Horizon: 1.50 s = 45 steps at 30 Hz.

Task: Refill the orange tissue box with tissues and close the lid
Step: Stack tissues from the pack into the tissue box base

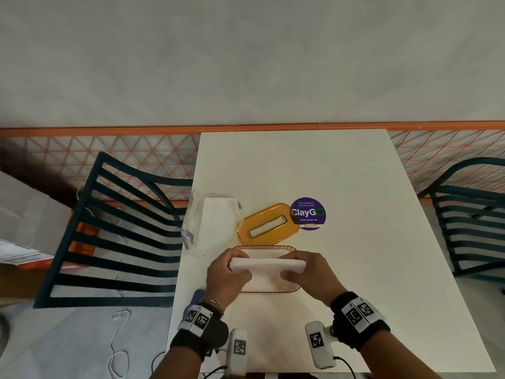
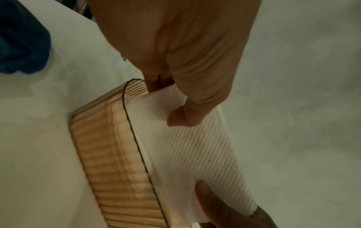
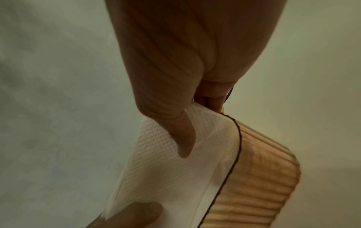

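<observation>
While both hands pinch a white tissue stack point(image 1: 267, 265) by its ends, left hand point(image 1: 226, 274) and right hand point(image 1: 308, 274) hold it over the open ribbed orange box point(image 2: 109, 154) near the table point(image 1: 355, 187) edge. Behind lie the orange lid point(image 1: 267, 224), a plastic tissue pack point(image 1: 216, 222) and a purple sticker point(image 1: 308, 213); dark chairs point(image 1: 123, 228) flank the table.

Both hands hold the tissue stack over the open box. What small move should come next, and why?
Probably lower the tissue stack straight down into the orange tissue box. The left hand and right hand grip its two ends, it sits above the open rim, and the lid lies apart on the table, so the opening is free.
</observation>
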Tool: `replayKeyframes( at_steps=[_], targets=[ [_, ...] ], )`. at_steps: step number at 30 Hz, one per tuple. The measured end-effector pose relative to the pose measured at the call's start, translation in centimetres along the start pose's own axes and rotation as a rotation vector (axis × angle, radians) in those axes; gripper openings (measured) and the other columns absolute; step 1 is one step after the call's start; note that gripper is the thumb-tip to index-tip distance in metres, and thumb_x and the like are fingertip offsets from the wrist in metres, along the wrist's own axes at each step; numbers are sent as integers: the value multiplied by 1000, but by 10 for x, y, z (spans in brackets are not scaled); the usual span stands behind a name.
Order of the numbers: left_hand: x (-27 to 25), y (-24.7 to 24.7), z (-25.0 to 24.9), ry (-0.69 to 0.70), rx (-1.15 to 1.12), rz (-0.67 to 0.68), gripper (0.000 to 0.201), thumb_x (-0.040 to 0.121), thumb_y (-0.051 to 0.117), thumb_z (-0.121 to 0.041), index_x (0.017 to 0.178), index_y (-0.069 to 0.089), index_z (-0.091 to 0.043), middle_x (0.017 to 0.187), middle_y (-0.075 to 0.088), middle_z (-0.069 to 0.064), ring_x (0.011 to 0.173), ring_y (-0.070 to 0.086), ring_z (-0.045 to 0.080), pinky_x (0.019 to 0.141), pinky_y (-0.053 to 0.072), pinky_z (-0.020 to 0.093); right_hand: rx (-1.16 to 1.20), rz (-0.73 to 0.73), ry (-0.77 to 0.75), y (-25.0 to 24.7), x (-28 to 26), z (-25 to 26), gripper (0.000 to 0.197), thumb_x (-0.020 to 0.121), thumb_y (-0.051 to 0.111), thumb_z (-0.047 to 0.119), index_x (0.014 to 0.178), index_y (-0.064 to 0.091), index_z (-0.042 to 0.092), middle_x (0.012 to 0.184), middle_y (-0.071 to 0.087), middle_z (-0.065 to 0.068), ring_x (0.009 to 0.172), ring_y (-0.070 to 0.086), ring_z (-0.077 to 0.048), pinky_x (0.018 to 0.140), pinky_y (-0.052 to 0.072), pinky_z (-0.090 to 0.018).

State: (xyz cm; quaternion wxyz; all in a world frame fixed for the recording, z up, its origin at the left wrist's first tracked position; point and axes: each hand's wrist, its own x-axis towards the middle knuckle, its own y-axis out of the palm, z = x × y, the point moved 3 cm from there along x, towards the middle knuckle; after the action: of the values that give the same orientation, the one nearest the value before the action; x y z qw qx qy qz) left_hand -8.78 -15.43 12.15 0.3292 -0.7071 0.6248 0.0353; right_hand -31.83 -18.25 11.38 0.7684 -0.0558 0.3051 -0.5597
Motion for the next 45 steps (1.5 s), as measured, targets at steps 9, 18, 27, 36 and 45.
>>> replayKeyframes(
  at_steps=[9,18,27,36,45],
  targets=[
    [18,-18,7,-99,-81,11,55,76,88,-21,124,62,-26,109,77,-3,97,73,16,89,61,38,51,-36,190,-11,12,-3,25,81,83,32,95,72,15,90,75,-5,84,71,-26,78,61,-42],
    [16,-11,3,-65,72,-91,64,82,83,-14,138,55,-21,120,73,10,100,69,20,88,56,30,-195,-125,268,-2,18,3,31,87,77,23,114,70,10,98,68,0,84,63,-16,62,47,-16],
    [10,1,-4,27,343,-84,66,86,80,-18,143,48,-22,133,67,6,118,67,23,100,57,40,-429,-166,228,12,13,15,40,90,73,24,126,64,12,115,72,-7,99,70,-25,90,58,-34],
    [-1,-3,-16,344,612,-70,46,88,75,-23,131,60,-30,137,56,-11,124,56,11,95,50,23,-835,-116,-46,9,-1,16,52,83,79,20,131,63,27,123,67,6,99,65,-18,79,53,-28],
    [17,16,-3,394,823,210,52,90,76,-17,138,59,-26,155,44,-5,143,40,14,115,38,28,-918,49,-27,21,7,14,59,85,76,26,141,56,29,142,58,6,123,60,-20,103,49,-32]
  ],
)
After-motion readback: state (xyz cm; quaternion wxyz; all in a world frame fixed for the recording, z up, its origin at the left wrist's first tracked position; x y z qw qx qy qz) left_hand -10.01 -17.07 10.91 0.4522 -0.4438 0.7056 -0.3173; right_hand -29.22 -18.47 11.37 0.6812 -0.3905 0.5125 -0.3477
